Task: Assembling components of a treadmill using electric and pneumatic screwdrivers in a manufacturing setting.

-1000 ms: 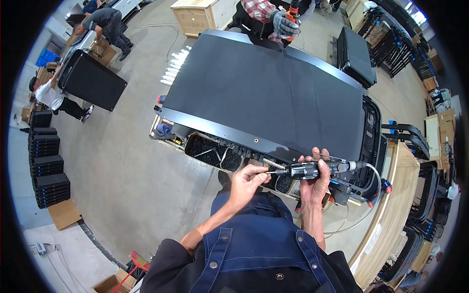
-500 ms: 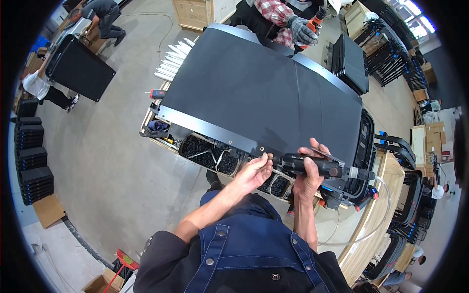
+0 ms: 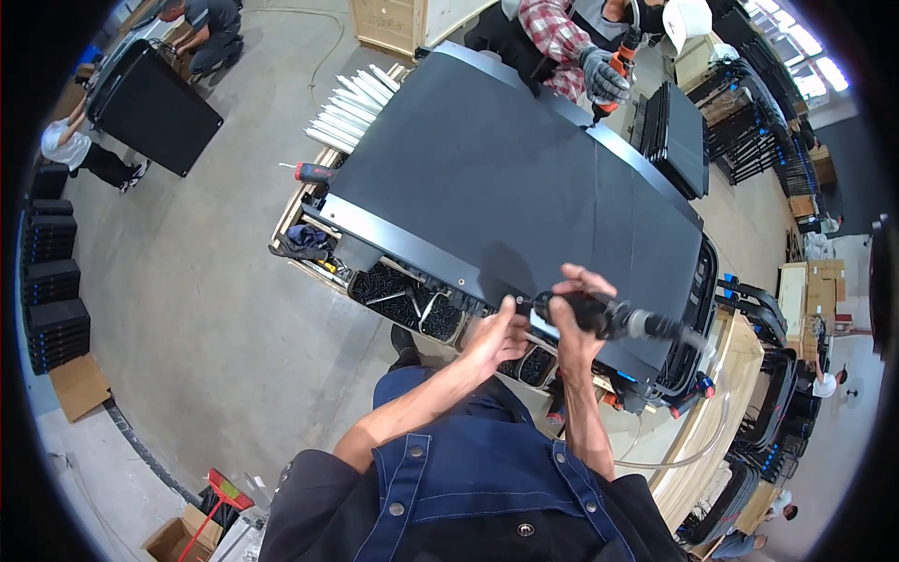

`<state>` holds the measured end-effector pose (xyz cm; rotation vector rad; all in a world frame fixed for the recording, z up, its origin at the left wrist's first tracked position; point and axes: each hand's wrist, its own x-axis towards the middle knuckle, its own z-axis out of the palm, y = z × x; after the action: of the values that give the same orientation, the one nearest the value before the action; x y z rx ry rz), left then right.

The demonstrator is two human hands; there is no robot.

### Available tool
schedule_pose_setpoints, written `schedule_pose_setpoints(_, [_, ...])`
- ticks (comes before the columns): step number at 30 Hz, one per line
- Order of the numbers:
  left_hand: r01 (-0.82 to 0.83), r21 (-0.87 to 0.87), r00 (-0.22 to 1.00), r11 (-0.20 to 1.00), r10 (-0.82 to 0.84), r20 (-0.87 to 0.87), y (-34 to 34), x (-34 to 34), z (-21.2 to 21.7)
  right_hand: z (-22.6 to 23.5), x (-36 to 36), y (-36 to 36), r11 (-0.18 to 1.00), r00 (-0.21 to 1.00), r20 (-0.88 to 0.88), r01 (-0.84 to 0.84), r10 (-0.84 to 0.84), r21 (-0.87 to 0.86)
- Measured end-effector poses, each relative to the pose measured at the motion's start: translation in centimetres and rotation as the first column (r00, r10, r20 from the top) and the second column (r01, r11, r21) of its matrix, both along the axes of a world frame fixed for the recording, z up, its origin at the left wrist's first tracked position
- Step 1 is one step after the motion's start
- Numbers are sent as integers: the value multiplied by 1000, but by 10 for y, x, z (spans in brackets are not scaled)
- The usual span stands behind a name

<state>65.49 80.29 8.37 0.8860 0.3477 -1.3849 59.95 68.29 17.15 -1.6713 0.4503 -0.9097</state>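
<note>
Smooth grey concrete floor (image 3: 243,234) spreads widely, paler in places. Bright windows (image 3: 832,73) glare at the upper right, near a dark grey wall section (image 3: 847,178) with a paler wall (image 3: 863,262) beside it. A wooden crate (image 3: 387,23) stands at the top, stacks of black panels (image 3: 56,286) line the left, and cardboard boxes (image 3: 826,276) stand toward the right.

Bare hands (image 3: 494,339) (image 3: 577,332) close together

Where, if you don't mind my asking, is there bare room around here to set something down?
The middle of the belt, between near rail and far rail, looks bare; so does the floor between the blue cloth and black stacks. Crowded: the near edge, with left hand, right hand, driver and black hardware.
</note>
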Motion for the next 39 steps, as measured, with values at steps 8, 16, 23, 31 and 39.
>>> schedule_pose_setpoints(8, [-427, -181, 885, 886, 451, 114, 52, 83, -51, 17, 28, -6, 965, 978, -26, -201, 208, 168])
schedule_pose_setpoints(16, [-367, -121, 804, 922, 380, 458, 36, 71, -49, 20, 24, -9, 898, 902, -87, -405, 423, 170])
schedule_pose_setpoints(23, [-407, -146, 788, 901, 428, 442, 37, 73, -46, 33, 39, 1, 822, 803, -180, -539, 567, 184])
schedule_pose_setpoints(31, [-441, -113, 782, 891, 443, 440, 38, 74, -48, 27, 33, 1, 797, 764, -306, -603, 569, -24])
schedule_pose_setpoints(39, [-432, -134, 774, 892, 443, 453, 34, 72, -42, -8, 21, -10, 928, 928, -48, -364, 368, 77])
